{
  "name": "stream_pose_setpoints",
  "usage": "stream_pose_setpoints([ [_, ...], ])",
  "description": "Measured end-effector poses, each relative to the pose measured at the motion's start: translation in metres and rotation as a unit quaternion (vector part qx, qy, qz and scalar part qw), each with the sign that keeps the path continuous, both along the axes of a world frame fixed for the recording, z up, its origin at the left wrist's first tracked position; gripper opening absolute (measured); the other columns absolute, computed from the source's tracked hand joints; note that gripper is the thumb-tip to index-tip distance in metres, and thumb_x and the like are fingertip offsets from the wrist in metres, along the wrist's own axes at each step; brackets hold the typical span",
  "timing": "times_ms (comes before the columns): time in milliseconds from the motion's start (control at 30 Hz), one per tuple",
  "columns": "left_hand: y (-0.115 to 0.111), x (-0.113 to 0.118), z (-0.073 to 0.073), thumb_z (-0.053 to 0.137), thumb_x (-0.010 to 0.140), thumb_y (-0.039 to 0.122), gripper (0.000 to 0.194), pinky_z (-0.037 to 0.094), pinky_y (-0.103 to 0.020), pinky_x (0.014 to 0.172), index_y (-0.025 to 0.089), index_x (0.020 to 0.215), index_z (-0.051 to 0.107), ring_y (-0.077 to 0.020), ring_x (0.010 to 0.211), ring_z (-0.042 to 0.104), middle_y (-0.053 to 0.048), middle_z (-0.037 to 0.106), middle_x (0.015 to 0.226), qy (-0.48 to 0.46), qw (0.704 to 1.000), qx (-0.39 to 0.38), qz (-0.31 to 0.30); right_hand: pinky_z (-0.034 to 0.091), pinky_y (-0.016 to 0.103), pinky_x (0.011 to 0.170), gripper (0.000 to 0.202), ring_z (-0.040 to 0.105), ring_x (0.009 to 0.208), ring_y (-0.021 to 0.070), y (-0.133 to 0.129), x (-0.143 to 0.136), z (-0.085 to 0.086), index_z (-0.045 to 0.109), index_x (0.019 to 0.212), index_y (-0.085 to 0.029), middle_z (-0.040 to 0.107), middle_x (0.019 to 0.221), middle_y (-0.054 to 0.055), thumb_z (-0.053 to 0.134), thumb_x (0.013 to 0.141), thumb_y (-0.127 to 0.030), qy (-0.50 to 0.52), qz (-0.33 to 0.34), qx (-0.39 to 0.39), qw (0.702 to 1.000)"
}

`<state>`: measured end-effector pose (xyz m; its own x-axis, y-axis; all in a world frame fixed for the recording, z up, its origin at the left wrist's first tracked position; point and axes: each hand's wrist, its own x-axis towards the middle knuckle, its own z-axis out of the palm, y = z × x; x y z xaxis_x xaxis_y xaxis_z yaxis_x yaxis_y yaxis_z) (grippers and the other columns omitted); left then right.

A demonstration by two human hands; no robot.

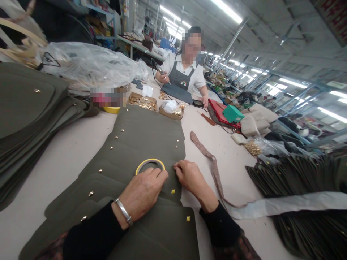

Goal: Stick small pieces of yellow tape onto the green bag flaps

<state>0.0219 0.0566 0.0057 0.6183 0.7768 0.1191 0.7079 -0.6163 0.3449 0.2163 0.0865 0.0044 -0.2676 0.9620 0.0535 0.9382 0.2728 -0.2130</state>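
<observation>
Head view: the left grip (143, 195) is closed on the tape (150, 160) over the panels (146, 133), so it sits near the right grip (191, 177), pinched closed at their edge, contents hidden.

tape roll (150, 160) partly hidden behind left hand (145, 189), panel stack (29, 104) cut off

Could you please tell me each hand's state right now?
Left hand: closed on the round yellow-edged tape roll.
Right hand: pinched closed; contents cannot be told.
</observation>
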Motion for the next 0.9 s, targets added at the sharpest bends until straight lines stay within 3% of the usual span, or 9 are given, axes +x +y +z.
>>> stream_pose_setpoints([
  [133, 0.001, -0.004, 0.002, 0.034, 0.096, 0.017, 0.019, 0.048, -0.032, 0.077, 0.019, 0.096, 0.053, -0.0182, 0.084, 0.057, -0.004, 0.059, 0.089, -0.05, 0.999, 0.01, -0.018, 0.039, 0.026, 0.061, 0.022, 0.066, 0.068, 0.0198, 0.007, -0.007, 0.008, 0.071, 0.068, -0.018, 0.073, 0.074, 0.01, 0.054, 0.082, -0.015, 0.002, -0.044, -0.037, 0.998],
  [233, 0.002, -0.006, 0.002, 0.035, 0.097, 0.018, 0.02, 0.049, -0.03, 0.073, 0.019, 0.095, 0.055, -0.0174, 0.081, 0.059, -0.003, 0.061, 0.087, -0.082, 0.996, 0.02, -0.022, 0.034, 0.025, 0.055, 0.022, 0.062, 0.06, 0.0164, -0.002, -0.005, 0.011, 0.068, 0.061, -0.019, 0.071, 0.065, 0.006, 0.056, 0.078, -0.013, 0.048, -0.029, -0.067, 0.996],
  [367, 0.003, -0.008, -0.002, 0.037, 0.096, 0.017, 0.022, 0.052, -0.026, 0.075, 0.02, 0.102, 0.058, -0.0146, 0.081, 0.064, -0.002, 0.065, 0.089, -0.118, 0.992, 0.031, -0.019, 0.035, 0.023, 0.055, 0.016, 0.059, 0.058, 0.014, -0.021, 0.003, 0.011, 0.071, 0.071, -0.02, 0.07, 0.064, 0.001, 0.058, 0.079, -0.016, 0.136, -0.007, -0.123, 0.983],
  [500, 0.004, -0.009, -0.008, 0.039, 0.097, 0.02, 0.026, 0.054, -0.024, 0.081, 0.022, 0.118, 0.054, -0.014, 0.09, 0.068, -0.003, 0.07, 0.104, -0.166, 0.984, 0.054, -0.016, 0.046, 0.025, 0.068, 0.017, 0.064, 0.072, 0.0158, -0.031, 0.003, 0.007, 0.071, 0.093, -0.018, 0.072, 0.083, 0.004, 0.057, 0.084, -0.019, 0.279, -0.038, -0.058, 0.958],
  [600, 0.004, -0.009, -0.01, 0.041, 0.097, 0.022, 0.041, 0.053, -0.024, 0.087, 0.023, 0.137, 0.038, -0.0142, 0.103, 0.066, -0.004, 0.067, 0.12, -0.176, 0.982, 0.067, -0.022, 0.049, 0.025, 0.07, 0.018, 0.062, 0.074, 0.0147, -0.036, -0.004, 0.009, 0.068, 0.099, -0.018, 0.07, 0.089, 0.005, 0.055, 0.087, -0.02, 0.356, 0.011, -0.003, 0.934],
  [733, 0.003, -0.009, -0.014, 0.039, 0.098, 0.026, 0.044, 0.055, -0.025, 0.078, 0.019, 0.141, 0.03, -0.0162, 0.096, 0.069, -0.007, 0.068, 0.118, -0.158, 0.983, 0.09, -0.003, 0.05, 0.026, 0.075, 0.016, 0.062, 0.078, 0.0147, -0.039, -0.013, 0.015, 0.066, 0.096, -0.019, 0.068, 0.09, 0.006, 0.053, 0.087, -0.016, 0.336, 0.098, 0.054, 0.935],
  [900, 0.001, -0.008, -0.013, 0.038, 0.098, 0.027, 0.038, 0.054, -0.025, 0.067, 0.019, 0.135, 0.033, -0.0169, 0.083, 0.071, -0.006, 0.072, 0.105, -0.143, 0.986, 0.089, 0.004, 0.049, 0.026, 0.07, 0.017, 0.061, 0.073, 0.0149, -0.038, -0.018, 0.011, 0.064, 0.087, -0.02, 0.066, 0.077, 0.004, 0.049, 0.088, -0.014, 0.279, 0.132, 0.105, 0.945],
])
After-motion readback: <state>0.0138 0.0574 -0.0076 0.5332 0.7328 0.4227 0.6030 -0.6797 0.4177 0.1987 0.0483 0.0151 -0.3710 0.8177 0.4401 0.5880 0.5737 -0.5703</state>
